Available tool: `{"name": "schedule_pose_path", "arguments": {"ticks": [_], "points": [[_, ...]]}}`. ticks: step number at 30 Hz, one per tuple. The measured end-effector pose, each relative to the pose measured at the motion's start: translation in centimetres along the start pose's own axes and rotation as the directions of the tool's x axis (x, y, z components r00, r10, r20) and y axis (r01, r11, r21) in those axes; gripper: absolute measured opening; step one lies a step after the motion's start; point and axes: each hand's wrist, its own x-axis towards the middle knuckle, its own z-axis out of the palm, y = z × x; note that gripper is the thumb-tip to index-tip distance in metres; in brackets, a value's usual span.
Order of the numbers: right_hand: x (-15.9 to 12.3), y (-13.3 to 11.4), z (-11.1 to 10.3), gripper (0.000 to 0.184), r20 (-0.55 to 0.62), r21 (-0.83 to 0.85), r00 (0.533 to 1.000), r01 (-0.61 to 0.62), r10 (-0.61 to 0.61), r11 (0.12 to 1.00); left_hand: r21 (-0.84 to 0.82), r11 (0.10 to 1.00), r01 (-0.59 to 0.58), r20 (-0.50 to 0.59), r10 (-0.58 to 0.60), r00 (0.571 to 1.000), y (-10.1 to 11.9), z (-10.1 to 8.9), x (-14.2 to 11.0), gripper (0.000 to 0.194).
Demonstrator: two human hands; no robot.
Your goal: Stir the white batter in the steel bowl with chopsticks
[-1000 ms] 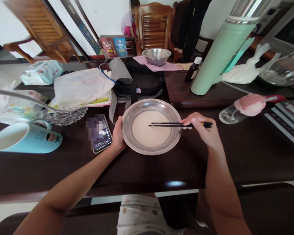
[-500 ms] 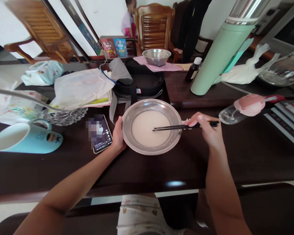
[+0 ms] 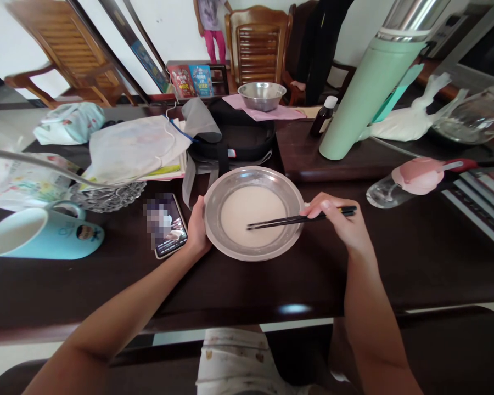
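Centrally, between left hand and right hand: metal basin of whitish liquid, set back from front edge of tabletop. At left rim: thumb touching, other fingers mostly hidden, closure not tellable. Just beside right rim: right hand's fingers, pinching black chopsticks. Long axis leftward across basin, tips at liquid, slanting slightly toward front edge; depth unclear.

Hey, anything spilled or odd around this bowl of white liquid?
Nothing stands out: no spill shows around the bowl; your left hand holds its side. The blue mug looks tilted, probably just wide-lens stretch.
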Motion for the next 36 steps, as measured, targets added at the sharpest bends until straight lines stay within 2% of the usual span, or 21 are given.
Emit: {"name": "schedule_pose_path", "arguments": {"ticks": [3,6,8,12,14,17,20,22,25,28,31,33,36], "points": [[0.08,0.01,0.1,0.034,0.022,-0.044,1.0,-0.002,0.003,0.999,0.007,1.0,-0.004,-0.025,0.005,1.0,0.01,0.07,-0.03,0.03],[0.07,0.14,-0.11,0.036,-0.089,-0.043,0.996,-0.005,0.001,0.999,0.014,1.0,-0.007,-0.04,0.008,0.999,0.03,0.12,-0.06,0.029],[0.03,0.19,-0.22,0.04,-0.122,0.0,0.993,0.004,-0.004,1.0,0.019,1.0,-0.003,-0.037,0.004,0.999,0.07,0.16,-0.09,0.028],[0.09,0.16,-0.06,0.039,0.013,0.007,1.0,0.004,-0.004,1.0,0.026,1.0,-0.004,-0.024,0.005,1.0,0.13,0.23,-0.14,0.029],[0.18,0.2,0.01,0.035,0.039,-0.033,0.999,-0.002,0.003,0.999,0.027,1.0,-0.014,-0.015,0.015,1.0,0.08,0.19,-0.1,0.03],[0.23,0.33,-0.13,0.035,-0.059,-0.049,0.998,-0.017,0.014,0.999,0.026,0.999,-0.025,-0.001,0.025,1.0,-0.05,0.03,0.05,0.031],[0.19,0.41,-0.25,0.042,-0.131,0.018,0.991,-0.014,0.017,1.0,0.023,1.0,-0.015,0.01,0.015,1.0,-0.13,-0.12,0.16,0.033],[0.22,0.4,-0.14,0.044,-0.083,0.036,0.996,-0.014,0.017,0.999,0.021,1.0,-0.011,0.014,0.011,1.0,-0.14,-0.13,0.17,0.033],[0.36,0.43,0.09,0.038,0.015,-0.027,1.0,-0.007,0.007,1.0,0.023,0.999,-0.028,0.009,0.028,1.0,-0.15,-0.02,0.15,0.034],[0.43,0.64,0.0,0.035,-0.041,-0.065,0.999,0.009,-0.012,0.998,0.019,0.998,-0.051,0.014,0.051,0.999,-0.22,0.07,0.17,0.033],[0.36,0.82,-0.24,0.041,-0.128,0.005,0.992,0.007,-0.007,1.0,0.009,0.998,-0.059,0.02,0.059,0.998,-0.32,0.04,0.28,0.032],[0.34,0.81,-0.25,0.044,-0.101,0.043,0.995,-0.003,0.007,0.999,0.006,0.998,-0.056,0.013,0.056,0.998,-0.36,-0.01,0.38,0.032],[0.45,0.77,-0.06,0.041,-0.006,0.009,1.0,-0.019,0.019,1.0,0.003,0.999,-0.051,0.007,0.051,0.999,-0.35,-0.05,0.44,0.035]]}}
